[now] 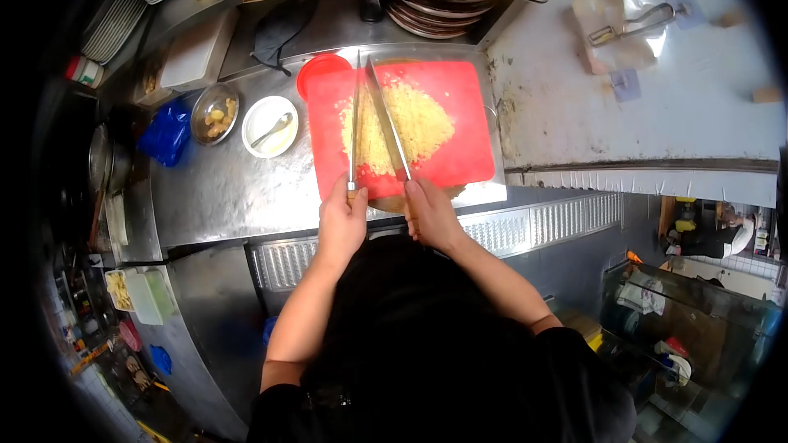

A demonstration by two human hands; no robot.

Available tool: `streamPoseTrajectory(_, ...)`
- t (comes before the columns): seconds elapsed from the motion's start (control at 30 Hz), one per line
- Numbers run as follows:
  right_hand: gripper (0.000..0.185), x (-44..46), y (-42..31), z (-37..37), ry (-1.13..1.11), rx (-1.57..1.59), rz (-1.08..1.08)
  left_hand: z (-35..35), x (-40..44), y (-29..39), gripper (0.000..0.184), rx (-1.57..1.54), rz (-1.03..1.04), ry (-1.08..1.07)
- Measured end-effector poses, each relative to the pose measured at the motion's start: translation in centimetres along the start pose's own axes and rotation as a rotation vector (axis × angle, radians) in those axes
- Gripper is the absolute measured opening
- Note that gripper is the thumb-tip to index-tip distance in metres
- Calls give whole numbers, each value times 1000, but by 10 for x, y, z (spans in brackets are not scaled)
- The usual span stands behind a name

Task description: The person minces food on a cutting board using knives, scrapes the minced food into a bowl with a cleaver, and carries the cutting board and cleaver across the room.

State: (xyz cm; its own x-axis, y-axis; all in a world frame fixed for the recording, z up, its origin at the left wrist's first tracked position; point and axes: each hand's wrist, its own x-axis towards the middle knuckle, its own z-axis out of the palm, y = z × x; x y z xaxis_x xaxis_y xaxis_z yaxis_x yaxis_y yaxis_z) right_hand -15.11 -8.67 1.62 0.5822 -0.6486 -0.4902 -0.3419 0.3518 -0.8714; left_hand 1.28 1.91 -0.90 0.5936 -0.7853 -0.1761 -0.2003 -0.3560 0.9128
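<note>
My left hand (341,218) is closed round the handle of one knife (355,131), whose blade is seen nearly edge-on. Another knife (386,119) is gripped by my right hand (431,215), its broad blade slanting up to the left. The two tips come close together at the far side of a red cutting board (469,148). Finely chopped pale yellow food (423,123) lies heaped under and around both blades. Its kind cannot be made out. Whether the blades touch the board is not clear.
Left of the board stand a white bowl (256,118) with a spoon (272,130), a metal bowl (199,125) with ginger-like pieces, and a blue plastic bag (167,131). A red round container (310,74) sits behind the board's left corner. Stacked plates (435,15) fill the shelf behind. A person (722,234) is far right.
</note>
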Motion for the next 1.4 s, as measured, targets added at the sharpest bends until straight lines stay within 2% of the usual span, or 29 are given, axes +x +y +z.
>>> streamPoseTrajectory(0.07,42,3,16,-1,-19,-32,-68,6,1,-24,39,19,39,15)
streamPoseTrajectory(0.17,42,5,5,4,3,50,94,-6,1,16,37,-32,-181,-43)
streamPoseTrajectory(0.27,41,-3,7,4,25,-23,-21,-2,-5,15,35,-10,-23,-9)
streamPoseTrajectory(0.37,40,8,10,-3,54,-8,108,4,4,-1,37,26,-71,-51)
streamPoseTrajectory(0.47,40,-6,-5,-6,59,17,59,-2,-6,28,39,-2,-115,-61)
streamPoseTrajectory(0.57,41,1,11,-8,94,-52,-41,11,6,-7,41,71,-47,-67)
streamPoseTrajectory(0.67,39,-5,4,-14,88,11,82,8,5,17,42,34,-87,-78)
streamPoseTrajectory(0.77,41,-11,12,-17,105,-21,-54,16,2,6,44,16,16,-67)
streamPoseTrajectory(0.87,42,-3,8,-22,121,18,59,18,10,12,44,74,-101,-138)
streamPoseTrajectory(0.93,42,-12,3,-24,107,-1,10,19,5,12,44,85,3,-95)
streamPoseTrajectory(1.0,43,-9,5,-24,90,-1,-17,18,7,13,43,76,-21,-93)
streamPoseTrajectory(1.07,46,1,19,-21,84,26,-15,18,11,12,43,52,-172,-147)
streamPoseTrajectory(1.17,45,-8,-6,-19,99,42,56,9,5,29,43,39,-111,-119)
streamPoseTrajectory(1.27,45,-2,10,-16,95,-14,-70,16,8,-6,42,65,-39,-70)
streamPoseTrajectory(1.37,44,6,7,-18,35,-42,59,10,7,4,41,50,-32,-54)
streamPoseTrajectory(1.4,43,4,4,-18,29,-55,32,6,3,14,40,30,-27,-50)
